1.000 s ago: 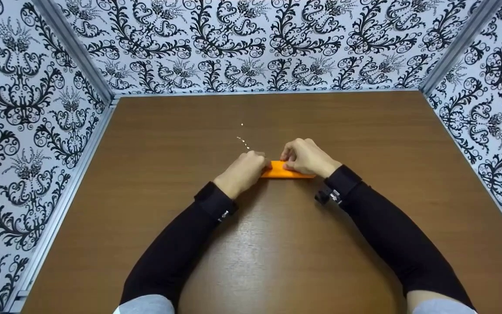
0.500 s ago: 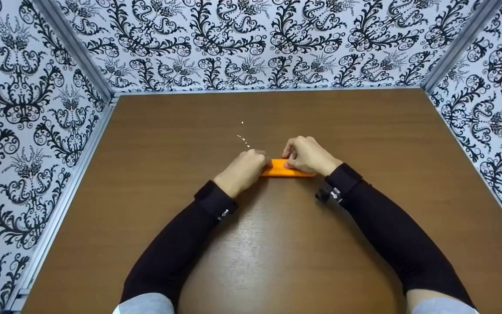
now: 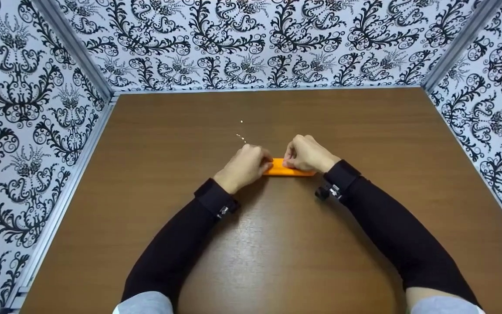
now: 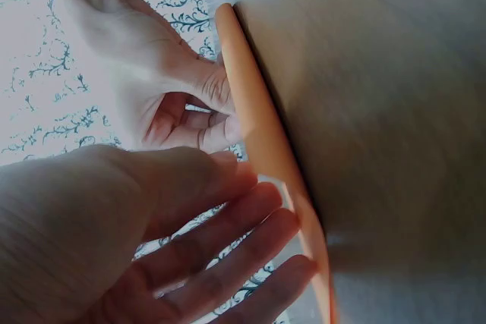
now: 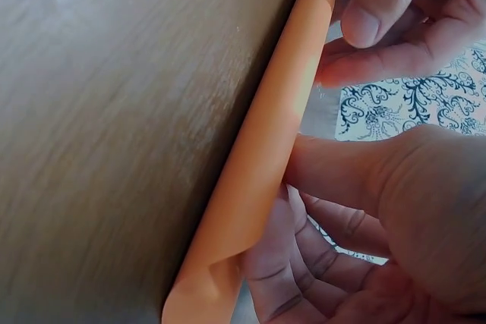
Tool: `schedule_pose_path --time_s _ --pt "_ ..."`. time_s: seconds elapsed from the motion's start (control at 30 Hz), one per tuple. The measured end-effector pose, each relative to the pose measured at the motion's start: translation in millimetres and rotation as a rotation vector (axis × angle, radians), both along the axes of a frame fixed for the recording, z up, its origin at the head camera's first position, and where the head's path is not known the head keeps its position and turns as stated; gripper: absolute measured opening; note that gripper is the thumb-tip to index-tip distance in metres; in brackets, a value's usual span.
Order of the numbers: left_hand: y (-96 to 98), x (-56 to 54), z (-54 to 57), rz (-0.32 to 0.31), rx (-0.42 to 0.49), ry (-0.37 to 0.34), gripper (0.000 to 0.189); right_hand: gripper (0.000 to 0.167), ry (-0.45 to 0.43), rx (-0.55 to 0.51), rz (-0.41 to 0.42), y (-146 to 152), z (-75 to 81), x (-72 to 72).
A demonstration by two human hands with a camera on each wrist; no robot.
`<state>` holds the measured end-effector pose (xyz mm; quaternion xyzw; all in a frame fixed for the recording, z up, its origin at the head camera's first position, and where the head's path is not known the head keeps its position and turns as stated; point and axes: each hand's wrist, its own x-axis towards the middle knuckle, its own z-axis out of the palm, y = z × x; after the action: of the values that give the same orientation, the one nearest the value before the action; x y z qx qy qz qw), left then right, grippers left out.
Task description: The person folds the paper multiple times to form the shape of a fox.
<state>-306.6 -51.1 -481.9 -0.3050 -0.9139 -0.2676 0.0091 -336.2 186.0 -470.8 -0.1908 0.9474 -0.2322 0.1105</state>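
A strip of orange paper, folded or rolled over lengthwise, lies on the brown table between the hands. The right hand pinches its far edge right of the middle; in the right wrist view the thumb presses on the paper and the fingers go partly behind it. At the paper's left end is the left hand. Its fingers are fairly straight in the left wrist view, their tips against the paper's edge. The left thumb appears off the paper in the right wrist view.
Small white specks lie on the table beyond the left hand. Patterned black-and-white walls with metal frame bars enclose the table at the back and sides. A black wrist camera hangs below the right wrist.
The left hand has risen slightly and its fingers have loosened and straightened at the paper's left end. The right forefinger has come down to the thumb on the paper.
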Motion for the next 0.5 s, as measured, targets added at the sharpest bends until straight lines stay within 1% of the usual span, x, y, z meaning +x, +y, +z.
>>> schedule_pose_path --time_s 0.13,0.23,0.37,0.5 --pt "9.4 -0.4 -1.7 0.098 0.038 -0.071 0.011 0.009 -0.01 -0.001 0.003 0 0.9 -0.8" --pt "16.2 -1.8 -1.3 0.157 0.045 -0.125 0.012 0.009 -0.016 -0.003 0.002 1 0.7 -1.5" --pt "22.3 -5.6 -0.6 0.207 0.042 -0.165 0.012 0.008 -0.018 -0.01 0.002 0 -0.1 -2.0" --pt "25.6 -8.8 -2.1 0.251 0.053 -0.196 0.011 0.007 -0.015 -0.021 0.007 0 -0.9 -1.5"
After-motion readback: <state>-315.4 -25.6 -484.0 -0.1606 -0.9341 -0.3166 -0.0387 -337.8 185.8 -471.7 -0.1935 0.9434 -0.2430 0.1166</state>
